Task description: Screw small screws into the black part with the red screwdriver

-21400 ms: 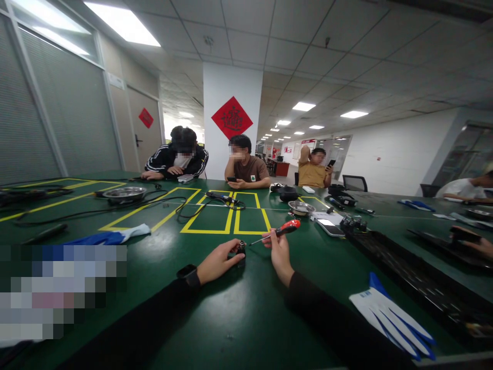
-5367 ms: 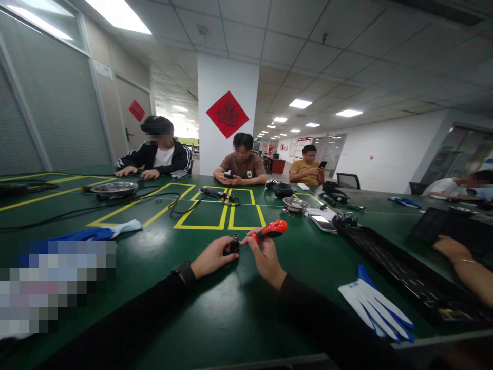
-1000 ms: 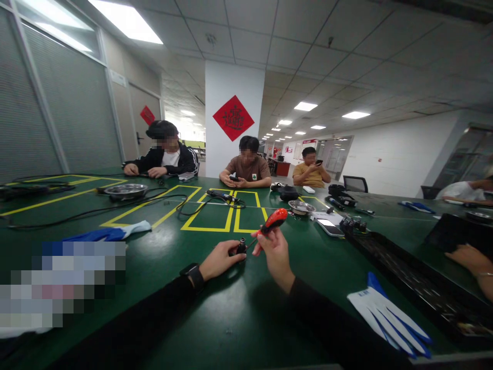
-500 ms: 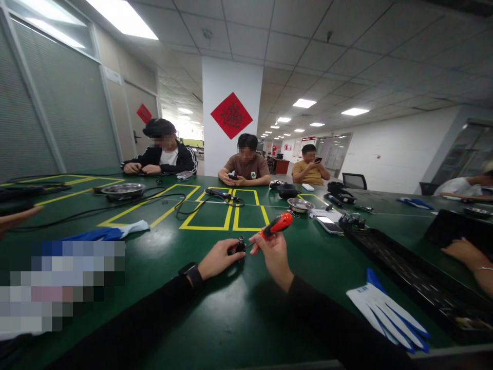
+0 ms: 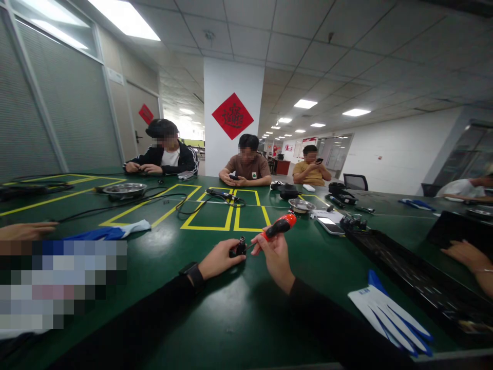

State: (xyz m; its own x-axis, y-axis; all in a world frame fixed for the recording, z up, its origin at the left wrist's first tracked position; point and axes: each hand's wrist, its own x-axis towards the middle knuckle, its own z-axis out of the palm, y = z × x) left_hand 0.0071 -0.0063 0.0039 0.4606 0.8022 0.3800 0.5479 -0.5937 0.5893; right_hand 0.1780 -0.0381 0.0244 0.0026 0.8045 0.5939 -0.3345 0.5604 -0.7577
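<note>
My left hand [image 5: 220,261] is closed around a small black part with a silver metal top [image 5: 242,246], held low over the green table. In my right hand [image 5: 277,258] is a screwdriver [image 5: 284,226] with a red and black handle, tilted up to the right. Its thin shaft points left at the side of the black part. Whether the tip touches the part or a screw is too small to tell. Fingers cover much of the part's lower body.
White-and-blue gloves [image 5: 389,313] lie right, beside a long black tray [image 5: 416,275]. A phone [image 5: 330,226] and metal bowls [image 5: 301,206] stand beyond. Black cables [image 5: 115,207] cross the left. A co-worker's hand [image 5: 29,231] is at far left, another [image 5: 466,257] at right.
The screwdriver's handle has turned, showing more black, and shifted slightly right. The left co-worker's hand has come further in, by a cable. My left hand stays on the part.
</note>
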